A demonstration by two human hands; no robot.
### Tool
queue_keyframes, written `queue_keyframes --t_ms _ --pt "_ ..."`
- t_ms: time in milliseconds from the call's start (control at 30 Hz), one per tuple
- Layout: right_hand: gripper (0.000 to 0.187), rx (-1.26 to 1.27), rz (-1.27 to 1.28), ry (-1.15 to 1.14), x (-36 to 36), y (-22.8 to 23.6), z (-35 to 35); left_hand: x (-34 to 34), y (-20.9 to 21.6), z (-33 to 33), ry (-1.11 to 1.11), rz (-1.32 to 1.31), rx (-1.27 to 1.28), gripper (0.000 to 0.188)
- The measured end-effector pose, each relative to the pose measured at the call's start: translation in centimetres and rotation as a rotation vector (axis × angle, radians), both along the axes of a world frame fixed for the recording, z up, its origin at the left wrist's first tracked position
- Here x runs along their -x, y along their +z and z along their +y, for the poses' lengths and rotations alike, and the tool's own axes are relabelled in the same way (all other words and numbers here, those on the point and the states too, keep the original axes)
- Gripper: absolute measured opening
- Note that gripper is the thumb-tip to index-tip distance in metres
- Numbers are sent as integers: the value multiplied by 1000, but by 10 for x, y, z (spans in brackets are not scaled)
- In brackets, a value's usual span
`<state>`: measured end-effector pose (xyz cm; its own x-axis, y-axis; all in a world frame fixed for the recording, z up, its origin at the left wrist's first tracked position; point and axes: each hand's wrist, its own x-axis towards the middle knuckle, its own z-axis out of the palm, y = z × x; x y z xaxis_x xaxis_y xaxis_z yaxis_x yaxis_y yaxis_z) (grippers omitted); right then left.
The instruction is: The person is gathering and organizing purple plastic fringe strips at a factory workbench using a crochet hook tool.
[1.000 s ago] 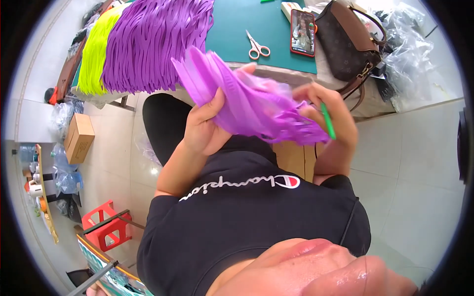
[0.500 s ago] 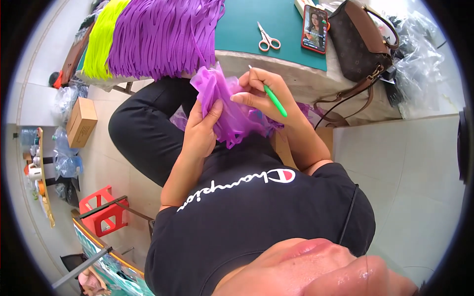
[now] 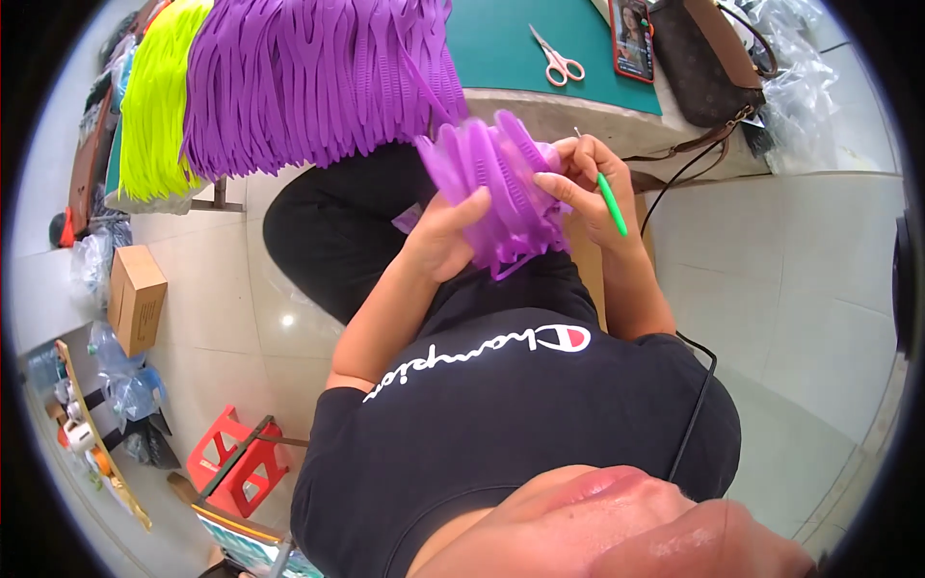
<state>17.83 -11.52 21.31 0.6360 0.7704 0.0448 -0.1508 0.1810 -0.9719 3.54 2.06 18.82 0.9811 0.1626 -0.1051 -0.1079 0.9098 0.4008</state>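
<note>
Over my lap I hold a bunch of translucent purple ribbed straps [image 3: 506, 197]. My left hand [image 3: 445, 234] is closed on their left side, thumb across the front. On the other side, my right hand [image 3: 590, 178] pinches the bunch's edge with thumb and fingers. A slim green-handled tool [image 3: 612, 204] lies through the right hand, with a thin pale tip showing beyond the knuckles. Ahead, a thick layer of purple straps [image 3: 308, 77] hangs over the table edge, beside a layer of lime-yellow straps [image 3: 159, 106].
Pink-handled scissors [image 3: 559, 65] and a phone [image 3: 632, 43] lie on the green mat [image 3: 496, 48]. A brown handbag [image 3: 708, 72] stands at the table's right end. Left on the floor are a cardboard box [image 3: 138, 299] and a red stool [image 3: 236, 467].
The purple straps in my hands are more fanned out, their ribbed bands now plain to see. Both hands and the bunch sit further right in the picture; the whole view has shifted too.
</note>
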Motion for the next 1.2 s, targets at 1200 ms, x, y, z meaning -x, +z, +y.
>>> queue_keyframes --t_ms 1200 --pt "16 -193 42 -124 -42 -43 -10 -81 -8 -34 351 361 -371 26"
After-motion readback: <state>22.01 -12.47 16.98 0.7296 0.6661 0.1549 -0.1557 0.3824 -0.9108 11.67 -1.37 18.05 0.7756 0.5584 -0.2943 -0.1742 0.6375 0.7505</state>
